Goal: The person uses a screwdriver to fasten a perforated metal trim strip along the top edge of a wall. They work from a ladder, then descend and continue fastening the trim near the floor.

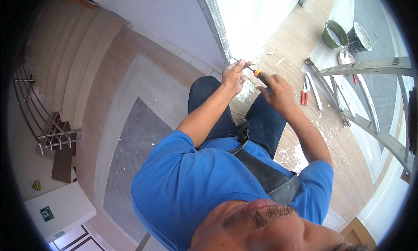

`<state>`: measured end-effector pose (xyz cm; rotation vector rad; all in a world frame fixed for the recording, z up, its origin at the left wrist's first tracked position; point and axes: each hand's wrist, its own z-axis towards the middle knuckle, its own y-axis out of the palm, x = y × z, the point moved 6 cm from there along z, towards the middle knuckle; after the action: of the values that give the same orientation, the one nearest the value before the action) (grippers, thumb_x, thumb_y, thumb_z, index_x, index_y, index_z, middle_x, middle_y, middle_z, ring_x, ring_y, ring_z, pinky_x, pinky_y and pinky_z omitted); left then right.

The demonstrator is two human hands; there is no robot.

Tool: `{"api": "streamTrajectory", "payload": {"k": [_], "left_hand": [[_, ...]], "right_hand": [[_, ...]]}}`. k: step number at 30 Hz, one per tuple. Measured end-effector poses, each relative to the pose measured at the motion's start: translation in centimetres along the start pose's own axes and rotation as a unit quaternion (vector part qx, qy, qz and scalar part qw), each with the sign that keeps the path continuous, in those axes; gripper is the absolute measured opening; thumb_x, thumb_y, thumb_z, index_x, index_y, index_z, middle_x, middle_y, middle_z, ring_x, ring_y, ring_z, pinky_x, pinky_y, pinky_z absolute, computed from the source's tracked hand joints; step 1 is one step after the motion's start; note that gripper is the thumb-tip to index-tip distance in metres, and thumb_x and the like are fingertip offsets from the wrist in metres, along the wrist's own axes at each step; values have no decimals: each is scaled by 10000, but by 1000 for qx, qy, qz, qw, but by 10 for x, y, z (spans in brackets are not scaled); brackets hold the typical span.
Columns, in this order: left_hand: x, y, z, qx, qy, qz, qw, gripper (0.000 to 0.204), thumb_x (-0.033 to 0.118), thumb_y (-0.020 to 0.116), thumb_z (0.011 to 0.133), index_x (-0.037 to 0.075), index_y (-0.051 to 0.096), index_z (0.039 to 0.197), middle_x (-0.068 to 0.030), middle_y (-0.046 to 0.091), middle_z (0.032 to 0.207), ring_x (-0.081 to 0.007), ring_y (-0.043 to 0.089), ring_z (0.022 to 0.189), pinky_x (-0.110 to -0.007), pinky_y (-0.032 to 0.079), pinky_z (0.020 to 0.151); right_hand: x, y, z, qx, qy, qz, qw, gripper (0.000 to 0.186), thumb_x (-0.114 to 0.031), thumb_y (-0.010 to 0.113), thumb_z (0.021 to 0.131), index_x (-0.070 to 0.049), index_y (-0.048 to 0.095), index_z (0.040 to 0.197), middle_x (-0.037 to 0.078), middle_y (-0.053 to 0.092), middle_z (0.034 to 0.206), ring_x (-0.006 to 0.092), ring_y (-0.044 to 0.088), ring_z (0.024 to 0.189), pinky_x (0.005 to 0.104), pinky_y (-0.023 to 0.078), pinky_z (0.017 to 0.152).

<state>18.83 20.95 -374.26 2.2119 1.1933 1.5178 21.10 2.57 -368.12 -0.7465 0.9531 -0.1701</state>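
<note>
A screwdriver (258, 73) with a black and orange handle slants toward the foot of the wall corner. My right hand (278, 92) is wrapped round its handle. Closer to the tip, my left hand (234, 80) is closed, with thumb and fingers pinched about the thin shaft. The tip meets the lower end of a perforated metal corner strip (213, 20), though my fingers partly hide the contact. White flakes and crumbs (249, 89) lie on the floor below my hands, between my knees.
Red-handled pliers (304, 94) and a pale strip (314, 92) lie to my right. Beyond stand a green bucket (334, 34), a dark bucket (359, 37) and a round tub (346, 57). A metal ladder (370, 67) reaches in from the right. Stairs (74, 55) with a metal railing (43, 116) are at left.
</note>
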Motion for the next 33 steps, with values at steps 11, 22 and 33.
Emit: {"api": "streamTrajectory", "payload": {"k": [11,22,33], "left_hand": [[0,7,14,0,22,-10,1000,214,199,539,1060,19,547,1176,-149,669,1134,-48,348,499,-207,332,440],[5,14,26,4,10,82,997,316,258,569,1053,-21,564,1202,-160,678,1137,-38,323,483,-212,330,429],[-13,11,13,-25,11,43,999,324,219,576,1046,-33,547,1247,-154,669,1099,-35,339,498,-205,330,430]], "right_hand": [[-12,-9,11,-45,-122,-155,979,382,-297,665,979,-39,617,1256,-3,541,744,154,556,608,334,496,612],[52,11,10,-180,254,236,920,382,-301,677,953,-38,606,1221,77,619,776,177,600,615,352,463,534],[7,-12,11,-90,-79,-143,982,474,-322,654,979,-27,561,1338,41,584,749,142,553,618,340,498,604]]}}
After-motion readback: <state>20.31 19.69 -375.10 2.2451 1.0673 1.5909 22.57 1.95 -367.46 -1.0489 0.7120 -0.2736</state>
